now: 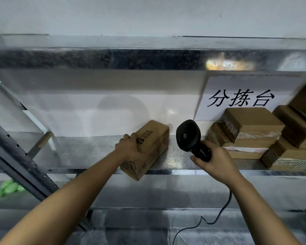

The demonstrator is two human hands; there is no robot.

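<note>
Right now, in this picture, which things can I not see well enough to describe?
Head view, the only one:
Box: partly covered by the left hand; print blurred.
Scanner: handle hidden inside the right hand.
Stacked boxes: cut off by the right edge.
Green object: too blurred to identify.

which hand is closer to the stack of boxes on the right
Right. The right hand, gripping the scanner, is just left of the stack; the left hand holds a separate box farther left.
</note>
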